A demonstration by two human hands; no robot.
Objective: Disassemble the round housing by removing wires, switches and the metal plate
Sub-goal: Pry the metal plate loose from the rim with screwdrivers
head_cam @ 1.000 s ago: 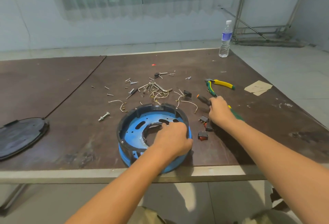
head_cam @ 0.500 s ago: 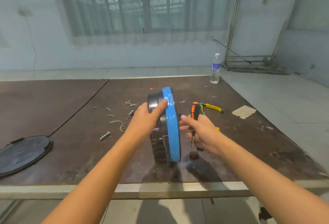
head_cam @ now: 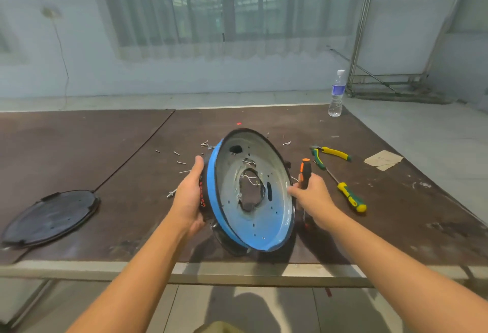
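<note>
The round blue-and-black housing (head_cam: 229, 216) stands tilted on its edge near the table's front, its underside turned toward me. Its pale metal plate (head_cam: 274, 205) shows a large centre hole with thin wires (head_cam: 249, 178) poking through. My left hand (head_cam: 188, 195) grips the housing's black left rim. My right hand (head_cam: 310, 199) holds an orange-and-black screwdriver (head_cam: 305, 171) upright and its fingers touch the housing's right rim.
Loose screws (head_cam: 179, 159) lie behind the housing. Green-yellow pliers (head_cam: 330, 154) and a green-yellow screwdriver (head_cam: 350, 196) lie to the right, beyond them a cardboard scrap (head_cam: 383, 159). A black round lid (head_cam: 50, 216) lies far left, a water bottle (head_cam: 336, 93) at the back.
The housing went from lying flat to standing on edge, then turned so its underside faces me. My right hand picked up the orange screwdriver and came to the right rim.
</note>
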